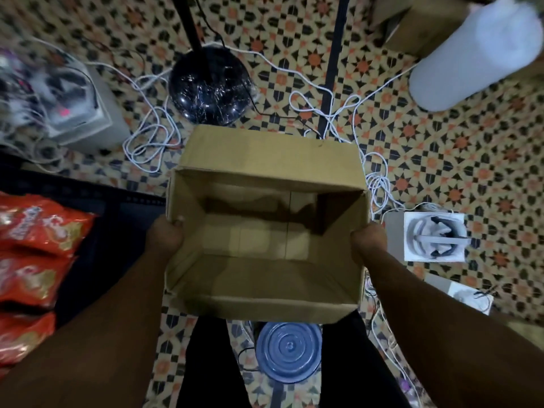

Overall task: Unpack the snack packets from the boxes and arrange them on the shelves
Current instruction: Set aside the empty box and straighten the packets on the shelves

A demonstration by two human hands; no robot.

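An open, empty cardboard box (266, 231) is held above a patterned tiled floor (441, 160), gripped at its side walls by the left hand (165, 235) and the right hand (368, 238). Red snack packets (32, 260) are stacked at the left edge, on a dark surface.

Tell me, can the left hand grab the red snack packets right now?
Probably not yet. The left hand grips the side of the empty cardboard box, as the right hand does. The red snack packets lie close by on its side, nothing between.
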